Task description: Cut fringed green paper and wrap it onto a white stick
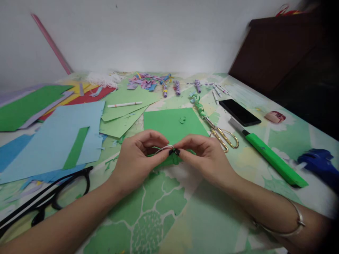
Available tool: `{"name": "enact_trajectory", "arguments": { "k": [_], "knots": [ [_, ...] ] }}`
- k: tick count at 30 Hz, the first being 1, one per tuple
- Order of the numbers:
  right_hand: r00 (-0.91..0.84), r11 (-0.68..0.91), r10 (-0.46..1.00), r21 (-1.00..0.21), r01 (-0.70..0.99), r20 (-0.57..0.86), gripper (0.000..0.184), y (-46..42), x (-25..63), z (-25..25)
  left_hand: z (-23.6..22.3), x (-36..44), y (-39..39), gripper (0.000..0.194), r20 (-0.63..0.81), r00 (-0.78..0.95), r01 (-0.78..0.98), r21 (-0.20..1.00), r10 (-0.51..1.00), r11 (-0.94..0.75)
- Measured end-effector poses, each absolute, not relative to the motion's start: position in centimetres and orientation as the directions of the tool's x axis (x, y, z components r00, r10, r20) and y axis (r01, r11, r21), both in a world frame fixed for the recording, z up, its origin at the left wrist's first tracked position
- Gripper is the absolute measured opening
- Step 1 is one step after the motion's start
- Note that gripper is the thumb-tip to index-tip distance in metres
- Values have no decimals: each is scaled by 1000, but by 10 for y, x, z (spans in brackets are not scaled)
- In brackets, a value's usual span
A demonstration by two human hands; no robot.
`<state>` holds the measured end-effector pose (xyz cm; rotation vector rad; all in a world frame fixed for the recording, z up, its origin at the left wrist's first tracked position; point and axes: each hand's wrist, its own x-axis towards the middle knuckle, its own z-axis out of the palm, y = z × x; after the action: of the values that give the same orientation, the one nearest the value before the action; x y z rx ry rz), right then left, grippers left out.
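My left hand (137,153) and my right hand (208,155) meet in the middle, each closed in a pinch with the fingertips almost touching. Between them runs a thin white string (162,148), gripped by both. Bits of green paper (175,160) show just below the fingertips; whether they are attached to the string I cannot tell. Right behind the hands lies a green paper sheet (169,120) with a small green flower-shaped cutout (182,120) on it. Gold-handled scissors (224,135) rest to the right, their blades by a curled green paper strip (198,106).
At right are a black phone (240,112), a green box cutter (272,158) with its blade out, and a blue object (317,162). Coloured paper (53,141) and black glasses (71,190) lie left. Paper scraps (145,81), white string (103,79) and wrapped purple rolls (177,88) sit by the wall.
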<state>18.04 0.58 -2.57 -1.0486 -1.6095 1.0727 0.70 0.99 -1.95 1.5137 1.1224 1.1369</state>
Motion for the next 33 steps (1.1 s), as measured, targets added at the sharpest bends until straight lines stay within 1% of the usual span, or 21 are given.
{"name": "enact_trajectory", "arguments": {
  "k": [8, 17, 23, 29, 33],
  "knots": [
    [-246, 262, 945, -951, 165, 217, 12, 7, 182, -21, -18, 8, 11, 16, 58, 147, 43, 997, 987, -65],
    [-253, 308, 933, -931, 194, 256, 12, 6, 183, -21, -18, 7, 13, 28, -115, 138, -51, 991, 984, 123],
    [-258, 277, 940, -942, 188, 225, 12, 7, 184, -20, -21, 7, 14, 28, -101, 138, -30, 994, 985, 106],
    [-233, 355, 925, -901, 249, 300, 11, 10, 185, -22, -20, 8, 14, 28, -98, 139, -31, 994, 985, 104],
    [-250, 379, 916, -879, 288, 313, 9, 9, 186, -23, -22, 9, 14, 27, -117, 159, -49, 991, 980, 126]
  ]
}}
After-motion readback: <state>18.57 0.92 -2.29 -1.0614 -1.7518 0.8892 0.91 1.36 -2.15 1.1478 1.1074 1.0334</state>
